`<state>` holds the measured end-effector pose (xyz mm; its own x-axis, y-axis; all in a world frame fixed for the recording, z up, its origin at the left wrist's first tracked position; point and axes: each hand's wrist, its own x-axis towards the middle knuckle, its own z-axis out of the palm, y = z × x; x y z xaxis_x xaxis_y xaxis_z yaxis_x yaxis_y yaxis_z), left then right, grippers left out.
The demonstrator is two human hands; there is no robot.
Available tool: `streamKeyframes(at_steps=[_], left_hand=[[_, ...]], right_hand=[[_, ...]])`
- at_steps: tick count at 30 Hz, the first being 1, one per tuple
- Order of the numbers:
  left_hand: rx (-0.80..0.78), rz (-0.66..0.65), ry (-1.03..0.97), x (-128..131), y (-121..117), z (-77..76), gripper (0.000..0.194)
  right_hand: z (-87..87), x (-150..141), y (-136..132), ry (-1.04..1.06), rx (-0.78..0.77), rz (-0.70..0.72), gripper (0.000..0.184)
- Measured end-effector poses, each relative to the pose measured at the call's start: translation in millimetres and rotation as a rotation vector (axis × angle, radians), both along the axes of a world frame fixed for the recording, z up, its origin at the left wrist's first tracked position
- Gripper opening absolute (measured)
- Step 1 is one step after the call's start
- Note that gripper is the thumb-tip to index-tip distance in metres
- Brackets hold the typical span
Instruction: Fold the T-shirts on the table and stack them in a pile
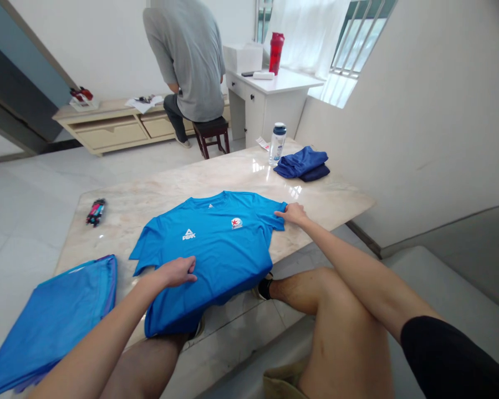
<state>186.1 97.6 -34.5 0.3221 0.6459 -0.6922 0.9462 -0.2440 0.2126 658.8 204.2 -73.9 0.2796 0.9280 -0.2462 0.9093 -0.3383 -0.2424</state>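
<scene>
A blue short-sleeved T-shirt (216,249) lies spread out, front side up, its lower edge hanging over the near side of the table. It has a white PEAK logo and a round red-and-white badge on the chest. My right hand (294,213) pinches the edge of the sleeve on the right. Over the middle of the shirt, my left hand (179,271) is closed, its fingers curled and nothing visible in them; whether it touches the fabric is unclear. A folded blue cloth item (72,302) lies to the left of my left forearm.
The marble-look table (166,188) also holds a small dark object with pink and blue parts (95,212), a water bottle (278,144) and folded dark-blue fabric (303,163). Beyond it, a person (189,61) sits on a stool (212,133) beside a white desk (270,88).
</scene>
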Motion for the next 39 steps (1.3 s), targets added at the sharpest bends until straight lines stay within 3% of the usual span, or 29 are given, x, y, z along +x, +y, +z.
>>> streamKeyframes(at_steps=[5, 11, 14, 19, 22, 25, 28, 32, 36, 39], left_hand=[[0.027, 0.001, -0.024, 2.9, -3.4, 4.5, 0.02], [0.057, 0.01, -0.063, -0.2, -9.7, 4.2, 0.021], [0.088, 0.028, -0.134, -7.3, -14.4, 7.3, 0.019], [0.443, 0.099, -0.22, -27.2, -20.3, 16.1, 0.021], [0.618, 0.194, -0.157, -45.7, -20.6, 14.2, 0.025], [0.691, 0.321, -0.08, -69.0, -18.3, 5.0, 0.026], [0.722, 0.465, -0.03, -91.3, -15.1, -4.5, 0.031], [0.705, 0.7, 0.005, -109.3, -15.2, -7.2, 0.037], [0.642, 0.921, 0.034, -114.6, -18.7, -7.8, 0.041], [0.58, 1.015, 0.077, -112.6, -19.8, -12.8, 0.053]], right_hand=[[2.7, -28.3, 3.5, 0.101, 0.113, 0.073, 0.028], [30.0, -49.5, 3.2, 0.068, 0.103, -0.091, 0.034], [47.8, -63.1, 2.4, -0.007, 0.129, -0.099, 0.033], [77.0, -111.4, 3.2, 0.049, 0.252, 0.062, 0.033], [91.9, -145.3, 3.2, 0.281, 0.155, 0.197, 0.043], [100.7, -164.4, 2.3, 0.313, 0.166, 0.223, 0.046], [101.4, -166.4, -1.7, 0.244, 0.221, 0.245, 0.039], [92.8, -158.7, -9.1, 0.178, 0.152, 0.307, 0.038], [78.6, -151.9, -11.7, 0.113, 0.152, 0.311, 0.038], [69.4, -146.9, -15.0, 0.064, 0.124, 0.301, 0.036]])
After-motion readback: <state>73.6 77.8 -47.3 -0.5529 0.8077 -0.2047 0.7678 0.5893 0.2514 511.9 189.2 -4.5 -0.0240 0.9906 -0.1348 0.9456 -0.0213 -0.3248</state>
